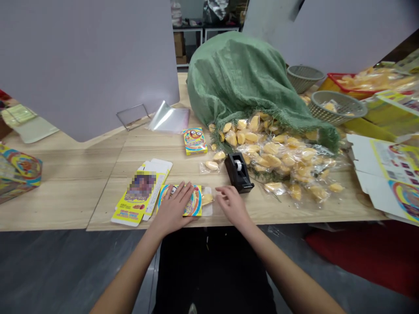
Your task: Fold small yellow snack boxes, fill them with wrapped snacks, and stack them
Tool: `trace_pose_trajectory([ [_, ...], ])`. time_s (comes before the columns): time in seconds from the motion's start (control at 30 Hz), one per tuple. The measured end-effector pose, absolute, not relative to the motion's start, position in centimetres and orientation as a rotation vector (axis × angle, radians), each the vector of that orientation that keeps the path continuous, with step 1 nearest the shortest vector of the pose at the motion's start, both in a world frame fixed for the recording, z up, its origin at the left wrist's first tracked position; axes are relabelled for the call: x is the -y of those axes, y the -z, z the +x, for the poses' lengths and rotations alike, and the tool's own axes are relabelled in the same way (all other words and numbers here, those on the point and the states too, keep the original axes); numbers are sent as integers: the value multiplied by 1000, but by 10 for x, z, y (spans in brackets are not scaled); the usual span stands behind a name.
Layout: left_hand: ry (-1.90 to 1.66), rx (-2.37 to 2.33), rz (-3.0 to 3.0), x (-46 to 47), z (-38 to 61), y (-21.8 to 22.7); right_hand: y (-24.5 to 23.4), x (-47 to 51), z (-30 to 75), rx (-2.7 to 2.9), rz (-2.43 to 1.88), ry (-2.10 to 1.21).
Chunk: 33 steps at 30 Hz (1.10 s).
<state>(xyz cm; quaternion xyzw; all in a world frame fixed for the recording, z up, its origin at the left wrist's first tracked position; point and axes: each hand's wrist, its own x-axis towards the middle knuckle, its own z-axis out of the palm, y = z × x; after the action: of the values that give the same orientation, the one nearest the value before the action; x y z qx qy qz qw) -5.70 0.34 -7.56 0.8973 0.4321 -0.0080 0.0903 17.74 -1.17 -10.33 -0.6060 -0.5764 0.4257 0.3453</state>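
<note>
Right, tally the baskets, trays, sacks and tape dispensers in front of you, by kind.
Grey mesh baskets: 2
Red tray: 1
Green mesh sack: 1
Black tape dispenser: 1
Total: 5

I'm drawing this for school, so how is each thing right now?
Left hand: open, pressed flat on a small printed box
Small printed box: lying flat under the left hand
Right hand: open, holding nothing
Tape dispenser: upright, white tape roll loaded
Printed card box: unfolded flat
Green sack: slumped, wrapped yellow pieces spilling out
Gray basket: tilted
</note>
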Motion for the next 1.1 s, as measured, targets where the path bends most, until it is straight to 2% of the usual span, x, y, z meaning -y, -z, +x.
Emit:
trace_pose_trajectory([
  [0.07,5,-1289,2665,-4,-57,76,97,10,180,1132,-1613,-1460],
  [0.17,-16,-1283,2665,-3,-56,78,88,9,170,710,-1377,-1933],
  [0.3,-30,-1296,2622,-2,-58,79,81,8,149,864,-1168,-2085],
  [0.43,-19,-1228,2464,-14,-68,63,72,-17,164,1160,-1323,-1995],
  [0.5,-62,-1207,2384,-32,-64,53,62,-46,182,1300,-1447,-1837],
  [0.57,-159,-1245,2366,-56,-45,47,53,-84,197,1498,-1554,-1526],
  [0.63,-219,-1316,2417,-82,-15,49,50,-122,201,2135,-1707,-741],
  [0.7,-197,-1419,2441,-104,17,58,53,-151,198,2261,-1744,-506],
  [0.9,-212,-1550,2354,-126,27,66,60,-165,214,2179,-1649,-573],
  [1.0,-345,-1650,2266,-120,0,50,60,-142,239,1735,-1382,-931],
  [1.1,-660,-1573,2024,-107,-12,35,62,-114,248,1256,-1208,-1175],
])
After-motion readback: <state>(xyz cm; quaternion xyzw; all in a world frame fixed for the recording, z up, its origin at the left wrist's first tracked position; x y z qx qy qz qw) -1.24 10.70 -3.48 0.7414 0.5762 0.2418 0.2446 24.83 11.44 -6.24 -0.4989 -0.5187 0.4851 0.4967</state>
